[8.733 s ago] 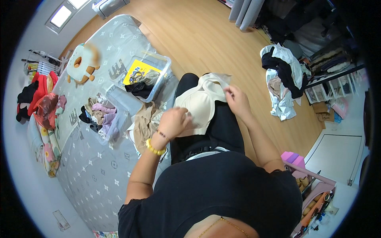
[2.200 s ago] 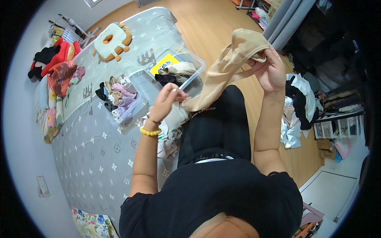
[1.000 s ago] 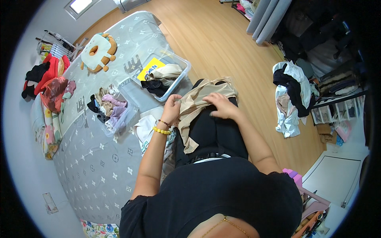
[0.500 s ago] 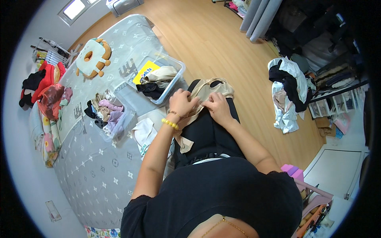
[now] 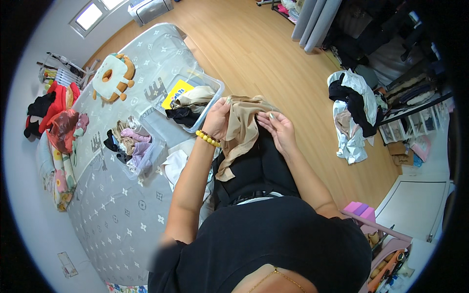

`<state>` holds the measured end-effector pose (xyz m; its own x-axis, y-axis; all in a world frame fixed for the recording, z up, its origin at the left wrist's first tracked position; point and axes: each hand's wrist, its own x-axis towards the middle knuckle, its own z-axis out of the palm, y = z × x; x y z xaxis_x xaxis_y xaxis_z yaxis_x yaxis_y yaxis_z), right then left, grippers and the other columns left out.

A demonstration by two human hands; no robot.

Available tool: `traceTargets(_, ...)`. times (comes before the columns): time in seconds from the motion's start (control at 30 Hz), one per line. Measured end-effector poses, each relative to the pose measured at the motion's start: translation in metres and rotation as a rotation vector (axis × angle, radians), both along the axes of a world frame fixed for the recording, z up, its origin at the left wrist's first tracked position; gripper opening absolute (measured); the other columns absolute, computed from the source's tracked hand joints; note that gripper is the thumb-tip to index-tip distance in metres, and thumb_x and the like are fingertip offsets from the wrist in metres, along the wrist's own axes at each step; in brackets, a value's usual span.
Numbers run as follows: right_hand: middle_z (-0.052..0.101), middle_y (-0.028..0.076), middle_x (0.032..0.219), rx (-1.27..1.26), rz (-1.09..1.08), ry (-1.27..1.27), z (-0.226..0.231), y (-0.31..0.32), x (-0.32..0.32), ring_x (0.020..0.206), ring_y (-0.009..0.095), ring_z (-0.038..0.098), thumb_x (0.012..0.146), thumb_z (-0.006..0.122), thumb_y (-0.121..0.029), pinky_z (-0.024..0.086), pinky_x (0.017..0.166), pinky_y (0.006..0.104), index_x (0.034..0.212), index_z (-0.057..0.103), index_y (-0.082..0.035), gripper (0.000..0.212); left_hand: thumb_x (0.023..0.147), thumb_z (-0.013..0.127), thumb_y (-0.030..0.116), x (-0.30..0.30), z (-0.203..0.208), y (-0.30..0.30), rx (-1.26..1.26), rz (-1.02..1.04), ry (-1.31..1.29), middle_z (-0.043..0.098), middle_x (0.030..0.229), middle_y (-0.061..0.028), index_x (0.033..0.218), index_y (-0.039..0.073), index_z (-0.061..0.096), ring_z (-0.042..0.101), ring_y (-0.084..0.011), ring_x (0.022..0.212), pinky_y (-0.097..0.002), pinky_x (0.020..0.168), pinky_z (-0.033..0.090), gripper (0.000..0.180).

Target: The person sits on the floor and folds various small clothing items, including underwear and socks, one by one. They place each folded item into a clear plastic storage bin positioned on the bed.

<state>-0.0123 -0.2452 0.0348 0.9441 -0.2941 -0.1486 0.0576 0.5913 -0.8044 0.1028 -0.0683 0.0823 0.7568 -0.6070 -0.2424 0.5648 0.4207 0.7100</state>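
A thin beige garment hangs over my black-trousered lap, its lower end trailing between my thighs; its exact kind does not show. My left hand is closed on its upper left part, thumb on top, close to the clear storage box. At the garment's right edge, the thumb and fingers of my right hand pinch the cloth. The larger clear plastic box beside my left hand has cream and black clothes and a yellow printed packet in it. White cloth lies left of my left forearm.
On the grey patterned bed stands a smaller clear bin of folded pieces. A toast-shaped plush lies farther off, with red clothes by the wall. Black and white clothing hangs at the right near a rack.
The garment has been lifted off my lap and turned so that it hangs in folds. Both hands have come up, and my right hand has turned with its fingers upward.
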Motion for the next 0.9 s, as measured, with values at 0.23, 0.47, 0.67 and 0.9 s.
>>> traceTargets(0.23, 0.057, 0.013, 0.121, 0.169, 0.307, 0.184, 0.055, 0.026, 0.028, 0.096, 0.021, 0.062, 0.097, 0.060, -0.029, 0.053, 0.083, 0.0370, 0.145, 0.033, -0.012, 0.058, 0.091, 0.065, 0.011, -0.007, 0.042, -0.013, -0.060, 0.008, -0.185, 0.065, 0.091, -0.0033, 0.098, 0.005, 0.059, 0.061, -0.0099, 0.080, -0.0248, 0.068, 0.052, 0.010)
traceTargets(0.47, 0.062, 0.011, 0.104, 0.335, 0.387, 0.307, 0.045, 0.019, 0.059, 0.090, 0.024, 0.061, 0.097, 0.058, -0.031, 0.052, 0.084, 0.0400, 0.128, 0.048, -0.010, 0.039, 0.098, 0.051, 0.022, -0.007, 0.077, -0.001, -0.077, 0.155, -0.119, 0.067, 0.085, -0.0039, 0.094, 0.004, 0.062, 0.064, -0.0142, 0.076, -0.0288, 0.073, 0.052, 0.021)
traceTargets(0.67, 0.068, 0.014, 0.110, 0.672, 0.553, 0.271, 0.060, 0.043, 0.060, 0.105, 0.027, 0.064, 0.100, 0.051, -0.039, 0.049, 0.095, 0.0454, 0.116, 0.060, -0.006, 0.038, 0.104, 0.046, 0.027, -0.012, 0.097, 0.009, 0.006, 0.079, -0.343, 0.067, 0.085, -0.0033, 0.090, 0.005, 0.061, 0.062, -0.0094, 0.076, -0.0255, 0.071, 0.050, 0.031)
traceTargets(0.9, 0.070, 0.013, 0.101, 0.208, 0.255, -0.061, 0.114, -0.010, 0.082, 0.092, 0.023, 0.068, 0.089, 0.060, -0.005, 0.055, 0.087, 0.0371, 0.109, 0.062, 0.000, 0.021, 0.103, 0.051, 0.029, 0.006, 0.124, 0.040, 0.201, 0.235, -0.613, 0.066, 0.084, 0.0003, 0.100, 0.003, 0.065, 0.056, -0.0039, 0.069, -0.0186, 0.060, 0.044, 0.030)
